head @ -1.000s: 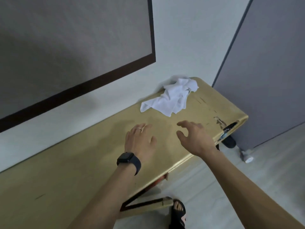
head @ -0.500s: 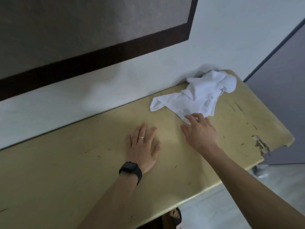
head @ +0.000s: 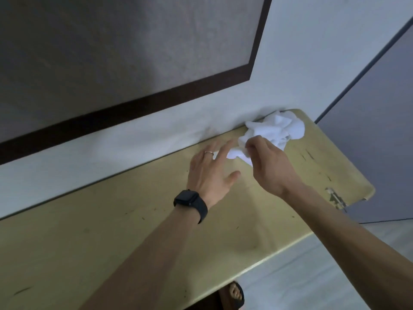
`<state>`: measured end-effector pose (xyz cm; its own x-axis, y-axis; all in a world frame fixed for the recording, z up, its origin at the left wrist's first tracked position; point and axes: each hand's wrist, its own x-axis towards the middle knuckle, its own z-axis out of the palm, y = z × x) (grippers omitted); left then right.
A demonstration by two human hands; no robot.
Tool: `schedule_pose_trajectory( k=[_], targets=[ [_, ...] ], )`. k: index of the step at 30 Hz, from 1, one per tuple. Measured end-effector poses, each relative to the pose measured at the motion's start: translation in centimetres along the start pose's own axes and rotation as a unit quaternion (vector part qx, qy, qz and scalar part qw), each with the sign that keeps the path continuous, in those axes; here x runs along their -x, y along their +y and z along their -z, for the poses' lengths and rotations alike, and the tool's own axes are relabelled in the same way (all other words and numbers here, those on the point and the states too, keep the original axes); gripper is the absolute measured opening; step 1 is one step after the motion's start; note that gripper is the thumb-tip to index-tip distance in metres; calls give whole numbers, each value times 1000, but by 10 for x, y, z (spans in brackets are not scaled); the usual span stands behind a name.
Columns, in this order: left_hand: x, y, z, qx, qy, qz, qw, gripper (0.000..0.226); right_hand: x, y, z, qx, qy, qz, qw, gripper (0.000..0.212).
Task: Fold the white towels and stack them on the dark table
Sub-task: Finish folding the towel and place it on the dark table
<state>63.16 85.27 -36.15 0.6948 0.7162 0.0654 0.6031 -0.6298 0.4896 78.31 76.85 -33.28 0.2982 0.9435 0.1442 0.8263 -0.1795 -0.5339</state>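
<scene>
Right at the bottom, toes in a black open sandal [head: 235, 295] poke out from under the near edge, standing on the pale smooth floor [head: 335, 283]. Above that, the long yellow-olive wooden tabletop [head: 89, 242] stretches across, scuffed and scratched, and both bare forearms reach out over it. There's a black square smartwatch on a black strap [head: 189, 200] on the left wrist, and beyond it the left hand [head: 211, 173], palm down, fingers straight and spread low over the wood, a thin silver ring [head: 209, 153] on one finger. Its fingertips reach the near corner of the cloth; whether they actually press it I can't tell from here. Just beside it, the right hand [head: 269, 168] is raised a little off the table, fingers curled in, pinching a fold of the crumpled white towel [head: 281, 128] between thumb and fingertips. The towel itself sits bunched at the far right end of the tabletop, pushed up against the wall, its near edge lifted in that pinch. Off to the right, a chipped, peeling patch [head: 335, 198] marks the rounded table corner. Behind it all rises the plain white wall [head: 312, 52], carrying a big grey-brown panel with a dark brown frame [head: 111, 52], and at the far right a flat grey partition [head: 384, 142].
</scene>
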Motion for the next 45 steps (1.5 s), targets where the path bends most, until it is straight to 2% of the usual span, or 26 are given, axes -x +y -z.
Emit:
schedule_pose_trajectory(
  k=[5,9,14,18,23,27,31,35,37,40,45],
  targets=[
    [-2,18,49,55,-4,20,998,23,-1,-41,49,-9,25,24,999,12],
    [32,10,90,49,-23,15,998,20,19,-64,73,28,17,43,999,23],
    [95,-17,129,-12,-72,8,997,18,48,-88,88,28,-6,51,998,19],
    [135,-40,164,-24,-57,42,997,24,62,-105,87,34,-9,32,999,19],
    [152,-65,213,-55,-9,80,995,27,53,-129,75,42,-24,11,999,23],
    [151,-76,242,-82,76,87,990,26,37,-147,59,12,42,32,999,21],
    [164,-85,250,-106,156,44,981,23,36,-159,46,-11,82,56,995,17],
    [194,-106,238,-154,178,-5,972,29,55,-163,30,-2,79,61,995,16],
    [213,-113,219,-178,177,-33,968,25,73,-158,15,18,60,61,996,14],
    [249,-113,178,-174,101,-7,980,29,107,-142,-15,36,-10,41,998,13],
    [309,-119,106,-131,-44,57,989,29,156,-115,-60,73,-210,-45,974,22]
  ],
)
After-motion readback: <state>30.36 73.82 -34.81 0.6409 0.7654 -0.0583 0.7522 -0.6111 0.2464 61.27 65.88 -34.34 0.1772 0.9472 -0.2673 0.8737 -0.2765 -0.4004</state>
